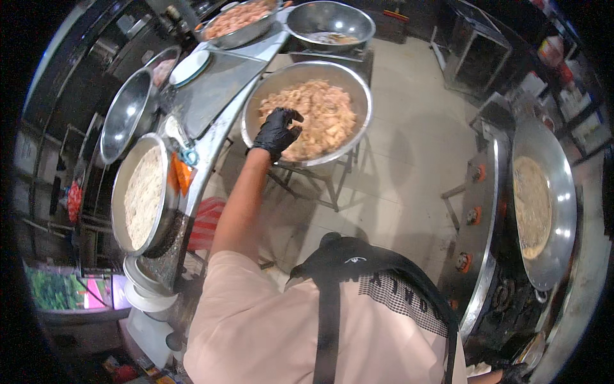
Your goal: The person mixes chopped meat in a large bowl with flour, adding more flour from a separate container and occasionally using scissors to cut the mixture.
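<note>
My left hand (276, 133), in a black glove, hangs over the left part of a wide metal bowl (366, 102). The bowl is full of raw, wet-looking meat pieces (320, 118), apparently chicken. Its fingers are curved and apart, with nothing visible in them. At the lower right edge my right hand (515, 372), also in a black glove, is only partly in view; its fingers are too dark and cut off to read. Close to it is a round metal utensil (533, 351), and I cannot tell whether the hand touches it.
A pan of white flour-like powder (144, 198) stands on the left counter near scissors (188, 155) and an orange packet (181, 174). Farther back are an upright metal bowl (128, 115) and a bowl of meat (240, 22). A large wok of oil (532, 208) sits on the right stove (470, 224).
</note>
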Demonstrator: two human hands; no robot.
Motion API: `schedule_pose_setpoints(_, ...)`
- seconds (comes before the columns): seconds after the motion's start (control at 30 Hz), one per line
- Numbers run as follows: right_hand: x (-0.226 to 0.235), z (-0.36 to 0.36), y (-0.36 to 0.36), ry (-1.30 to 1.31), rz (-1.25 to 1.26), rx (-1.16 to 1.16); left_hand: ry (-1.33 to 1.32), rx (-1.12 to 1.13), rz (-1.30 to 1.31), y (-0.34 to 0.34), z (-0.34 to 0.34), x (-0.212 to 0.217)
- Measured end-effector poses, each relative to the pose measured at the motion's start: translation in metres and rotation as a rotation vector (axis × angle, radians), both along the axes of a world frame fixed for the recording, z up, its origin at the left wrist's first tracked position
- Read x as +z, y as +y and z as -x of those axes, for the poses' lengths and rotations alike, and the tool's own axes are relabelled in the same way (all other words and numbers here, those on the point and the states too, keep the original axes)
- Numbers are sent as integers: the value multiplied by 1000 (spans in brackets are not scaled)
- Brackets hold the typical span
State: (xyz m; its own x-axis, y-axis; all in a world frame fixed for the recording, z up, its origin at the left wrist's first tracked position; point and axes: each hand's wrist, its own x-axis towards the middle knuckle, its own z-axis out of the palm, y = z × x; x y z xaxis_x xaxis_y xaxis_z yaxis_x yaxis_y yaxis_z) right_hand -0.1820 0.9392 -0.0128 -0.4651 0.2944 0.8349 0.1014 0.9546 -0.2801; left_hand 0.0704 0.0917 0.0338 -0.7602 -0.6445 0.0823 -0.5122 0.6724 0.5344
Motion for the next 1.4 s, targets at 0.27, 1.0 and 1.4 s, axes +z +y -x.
schedule_pose_setpoints(0.27, 79, -5, -212, 208, 114, 369, 42, -144, 113, -43, -28, -24)
schedule_pose_setpoints(1.0, 62, -59, -602, -780, 776, 1679, 433, 197, -184, -21, -41, -21)
schedule_pose_setpoints(1.4, -4, -30, -694, -903, 767, 1685, 161, 421, -208, -99, -27, -65)
